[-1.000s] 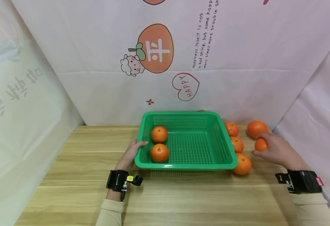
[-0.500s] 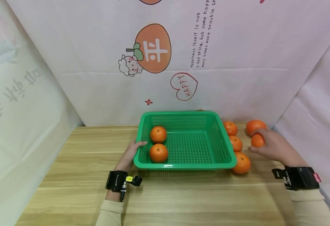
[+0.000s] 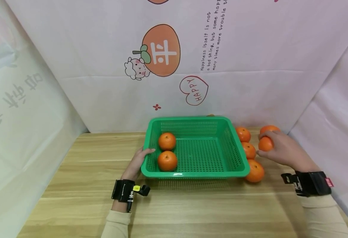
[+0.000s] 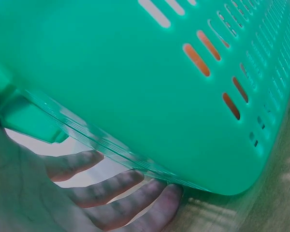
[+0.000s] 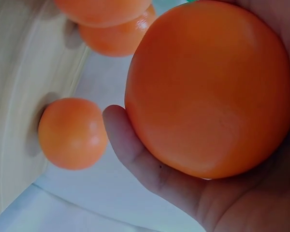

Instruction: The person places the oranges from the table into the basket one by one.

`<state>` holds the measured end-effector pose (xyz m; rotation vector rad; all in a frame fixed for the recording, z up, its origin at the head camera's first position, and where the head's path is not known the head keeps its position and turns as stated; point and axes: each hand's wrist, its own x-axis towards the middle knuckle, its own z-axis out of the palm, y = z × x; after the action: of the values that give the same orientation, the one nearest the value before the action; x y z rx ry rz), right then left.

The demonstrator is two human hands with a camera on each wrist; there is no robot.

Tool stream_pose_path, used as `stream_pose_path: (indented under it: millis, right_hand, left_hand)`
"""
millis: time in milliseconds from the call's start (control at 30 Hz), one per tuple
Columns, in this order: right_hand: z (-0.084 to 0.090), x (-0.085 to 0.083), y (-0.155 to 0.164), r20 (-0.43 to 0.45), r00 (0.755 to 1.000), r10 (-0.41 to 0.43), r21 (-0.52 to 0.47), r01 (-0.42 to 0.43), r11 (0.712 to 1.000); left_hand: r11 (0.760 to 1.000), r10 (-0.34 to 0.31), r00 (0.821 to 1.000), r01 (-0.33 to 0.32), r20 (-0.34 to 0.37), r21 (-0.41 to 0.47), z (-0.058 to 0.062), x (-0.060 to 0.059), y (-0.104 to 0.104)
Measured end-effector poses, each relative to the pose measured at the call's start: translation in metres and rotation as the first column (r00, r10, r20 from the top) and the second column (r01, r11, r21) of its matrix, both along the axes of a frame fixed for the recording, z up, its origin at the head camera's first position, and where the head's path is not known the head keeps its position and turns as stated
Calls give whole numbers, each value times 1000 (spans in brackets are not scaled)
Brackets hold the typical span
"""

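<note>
My left hand point(image 3: 136, 162) grips the left side of a green plastic basket point(image 3: 196, 175), thumb over the rim. In the left wrist view its fingers point(image 4: 108, 188) lie along the outside of the basket wall. Two oranges, a rear one point(image 3: 167, 141) and a front one point(image 3: 167, 161), sit inside against the left wall. To the right of the basket, my right hand point(image 3: 287, 152) holds an orange point(image 3: 265, 144) between thumb and fingers. The right wrist view shows this orange large in the curved hand, apart from an orange point(image 5: 73, 134) on the table.
Along the basket's right side stand a back orange point(image 3: 243, 135), a middle orange point(image 3: 249, 150) and a front orange point(image 3: 254, 171). Another orange point(image 3: 270, 130) is behind my right hand, partly covered. White printed cloth point(image 3: 251, 96) hangs behind the wooden table point(image 3: 192, 211).
My right hand has moved left with the held orange, closer to the oranges beside the basket. My left hand stays on the basket, which keeps its place.
</note>
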<state>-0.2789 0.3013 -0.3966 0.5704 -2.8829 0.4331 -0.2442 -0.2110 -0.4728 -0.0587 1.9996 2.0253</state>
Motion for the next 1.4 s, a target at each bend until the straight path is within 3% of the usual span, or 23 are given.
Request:
stream_pose_path:
  millis: [400, 700, 900, 1100, 1400]
  right_hand:
    - [12, -4, -21, -30, 999, 42, -55, -44, 998]
    - [17, -7, -37, -71, 994, 81, -17, -82, 996]
    - [24, -5, -48, -17, 999, 29, 27, -28, 999]
    - [26, -7, -55, -4, 998, 69, 63, -69, 996]
    - [28, -11, -68, 49, 991, 123, 27, -124, 992]
  left_hand:
    - [1000, -3, 1000, 3, -10, -6, 3, 0, -1]
    - [1000, 10, 1000, -10, -5, -2, 1, 1, -2]
    - [1000, 10, 1000, -10, -7, 0, 1, 3, -2]
    - [1000, 15, 1000, -15, -3, 4, 0, 2, 0]
    - [1000, 23, 1000, -23, -5, -2, 0, 2, 1]
